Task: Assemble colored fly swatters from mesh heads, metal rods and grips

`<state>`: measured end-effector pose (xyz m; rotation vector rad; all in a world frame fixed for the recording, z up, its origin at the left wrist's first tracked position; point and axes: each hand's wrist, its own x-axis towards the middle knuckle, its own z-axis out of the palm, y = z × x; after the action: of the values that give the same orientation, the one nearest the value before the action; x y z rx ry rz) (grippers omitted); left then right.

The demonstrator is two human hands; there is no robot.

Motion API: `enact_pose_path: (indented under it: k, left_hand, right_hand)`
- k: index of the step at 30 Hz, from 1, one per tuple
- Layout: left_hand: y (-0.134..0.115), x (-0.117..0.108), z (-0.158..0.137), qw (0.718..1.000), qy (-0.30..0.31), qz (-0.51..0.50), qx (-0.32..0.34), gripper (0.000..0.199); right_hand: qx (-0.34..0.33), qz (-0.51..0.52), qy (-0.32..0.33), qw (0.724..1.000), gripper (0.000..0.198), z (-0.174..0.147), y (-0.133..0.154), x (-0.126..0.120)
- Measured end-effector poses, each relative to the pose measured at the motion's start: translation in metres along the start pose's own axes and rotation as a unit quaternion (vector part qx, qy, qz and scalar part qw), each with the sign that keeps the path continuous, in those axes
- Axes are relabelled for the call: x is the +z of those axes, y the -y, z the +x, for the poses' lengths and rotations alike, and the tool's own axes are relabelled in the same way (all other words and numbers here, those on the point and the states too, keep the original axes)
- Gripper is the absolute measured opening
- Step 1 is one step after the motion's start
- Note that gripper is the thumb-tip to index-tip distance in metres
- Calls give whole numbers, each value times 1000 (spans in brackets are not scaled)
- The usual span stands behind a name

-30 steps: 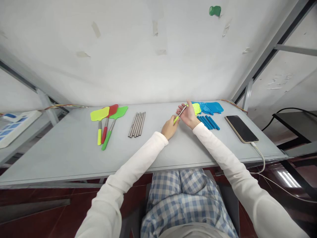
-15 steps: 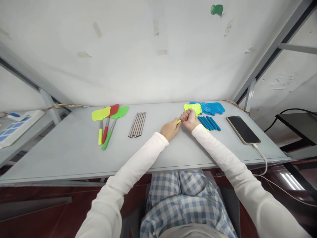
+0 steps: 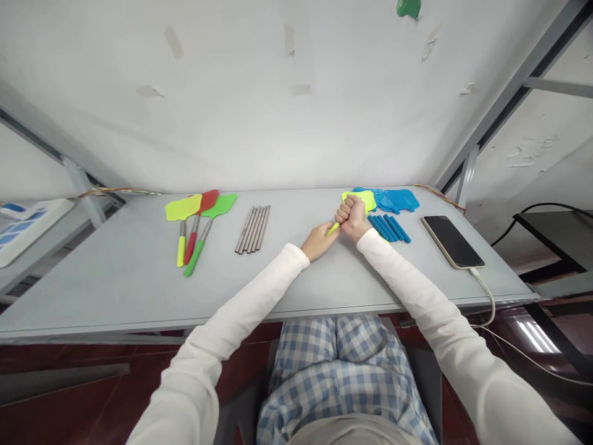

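Note:
A short yellow-green handle pokes out of my left hand, whose fingers are wrapped round it. Pressed up against its far end is my right hand, closed in a fist. Whatever lies inside that fist is hidden. Just behind the fist lies a yellow-green mesh fly swatter head, beside overlapping blue swatter heads. Several blue handles lie in a row right of my right wrist, with a bit of yellow-green showing beside them. Left of my hands lie several thin metal rods.
Three fly swatters, yellow, red and green, lie at the table's left. A phone with a white charging cable lies at the right. A wall backs the grey table; metal frame posts stand at both sides.
The camera view has shifted slightly. My right fist has turned a little more upright against the yellow-green handle. My left hand keeps its hold, and the things on the table lie as before.

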<state>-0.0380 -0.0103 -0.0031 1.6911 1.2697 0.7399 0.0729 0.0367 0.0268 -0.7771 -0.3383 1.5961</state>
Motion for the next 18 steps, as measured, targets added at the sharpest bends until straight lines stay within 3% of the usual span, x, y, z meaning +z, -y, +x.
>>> enact_pose_path:
  k: [2, 5, 9, 12, 14, 15, 18]
  left_hand:
    - [-4, -3, -1, 989, 75, -101, -79, 28]
    - [-7, -12, 1, 947, 175, -218, -159, 32]
    - [-3, -25, 9, 869, 288, -346, -206, 35]
    - [0, -29, 14, 827, 330, -402, -213, 35]
    - [0, -26, 14, 830, 328, -407, -194, 35]
    - [-1, -23, 13, 845, 314, -396, -177, 33]
    - [-2, -14, 8, 929, 214, -282, -106, 24]
  right_hand:
    - [5, -8, 6, 1000, 42, 0, 0, 0]
    - [14, -12, 14, 1000, 43, 0, 0, 1]
    - [23, -7, 28, 999, 42, 1, 1, 2]
    - [27, -4, 54, 998, 43, 3, 4, 1]
    - [37, -3, 85, 996, 44, 6, 8, -2]
    - [43, -3, 99, 994, 44, 7, 10, -4]
    - [35, 3, 112, 993, 44, 9, 14, -9]
